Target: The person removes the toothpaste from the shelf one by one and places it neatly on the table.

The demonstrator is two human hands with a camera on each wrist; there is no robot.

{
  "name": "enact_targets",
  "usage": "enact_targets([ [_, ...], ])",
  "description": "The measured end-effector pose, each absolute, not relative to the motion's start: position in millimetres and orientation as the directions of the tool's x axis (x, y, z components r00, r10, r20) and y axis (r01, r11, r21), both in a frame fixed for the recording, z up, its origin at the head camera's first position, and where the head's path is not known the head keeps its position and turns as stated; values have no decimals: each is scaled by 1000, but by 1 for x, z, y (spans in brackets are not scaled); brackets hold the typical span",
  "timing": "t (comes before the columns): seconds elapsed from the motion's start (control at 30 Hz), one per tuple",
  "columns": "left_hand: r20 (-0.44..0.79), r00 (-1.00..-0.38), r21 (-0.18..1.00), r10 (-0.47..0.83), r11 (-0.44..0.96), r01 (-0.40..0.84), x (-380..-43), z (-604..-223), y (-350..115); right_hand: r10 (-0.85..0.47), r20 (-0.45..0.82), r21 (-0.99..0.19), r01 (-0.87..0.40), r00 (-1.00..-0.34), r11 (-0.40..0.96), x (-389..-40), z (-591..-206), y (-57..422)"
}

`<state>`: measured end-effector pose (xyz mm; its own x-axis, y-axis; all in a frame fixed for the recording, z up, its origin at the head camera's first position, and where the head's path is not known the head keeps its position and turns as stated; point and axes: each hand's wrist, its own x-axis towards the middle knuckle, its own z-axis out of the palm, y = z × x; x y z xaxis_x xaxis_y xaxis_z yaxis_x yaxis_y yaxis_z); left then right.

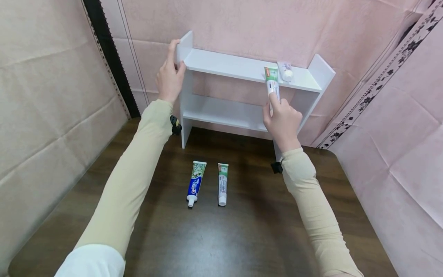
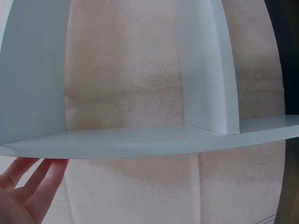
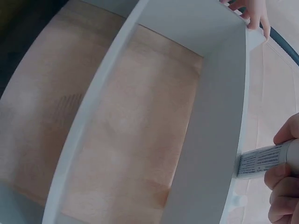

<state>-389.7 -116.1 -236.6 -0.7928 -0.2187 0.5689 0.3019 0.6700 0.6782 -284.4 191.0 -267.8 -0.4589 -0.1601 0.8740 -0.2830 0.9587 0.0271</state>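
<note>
At the upper left of a white two-tier shelf [image 1: 225, 63], my left hand [image 1: 171, 79] grips the side panel. In the left wrist view its fingers [image 2: 44, 179] lie against the panel's outer face. My right hand [image 1: 283, 121] pinches a green-and-white toothpaste tube [image 1: 272, 80] near its cap end. The tube's flat end overlaps the top board's front edge in the head view; in the right wrist view the printed tube [image 3: 261, 161] meets that board's edge. Another toothpaste tube [image 1: 286, 72], with a white cap, lies on the top board just right of it.
On the dark wooden table [image 1: 207, 242] lie a blue-and-green toothpaste tube [image 1: 195, 182] and a green-and-white one [image 1: 223, 184], side by side, caps toward me. The shelf's lower board [image 1: 225, 109] spans its two sides. Pink cloth [image 1: 249, 27] hangs behind, with cloth walls on both sides.
</note>
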Motion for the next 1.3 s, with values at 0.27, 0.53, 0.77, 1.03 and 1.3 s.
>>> enact_targets([
  [0.27,583,-780,670,-227,677,304,-391,-237,-115,-188,888,44,-330,-419,943,-277,-284,194],
  [0.53,575,-787,681,-224,664,308,-393,-235,-109,-181,905,45,-339,-384,940,-269,-297,203],
  [0.77,575,-785,671,-232,682,290,-390,-237,-112,-206,872,-13,-443,-443,896,-246,-332,213],
  [1.03,568,-793,670,-220,683,290,-388,-238,-111,-233,856,-35,-501,-462,865,-220,-380,215],
  [1.3,576,-786,666,-225,686,291,-390,-237,-111,-273,803,-35,-499,-531,866,-217,-393,216],
])
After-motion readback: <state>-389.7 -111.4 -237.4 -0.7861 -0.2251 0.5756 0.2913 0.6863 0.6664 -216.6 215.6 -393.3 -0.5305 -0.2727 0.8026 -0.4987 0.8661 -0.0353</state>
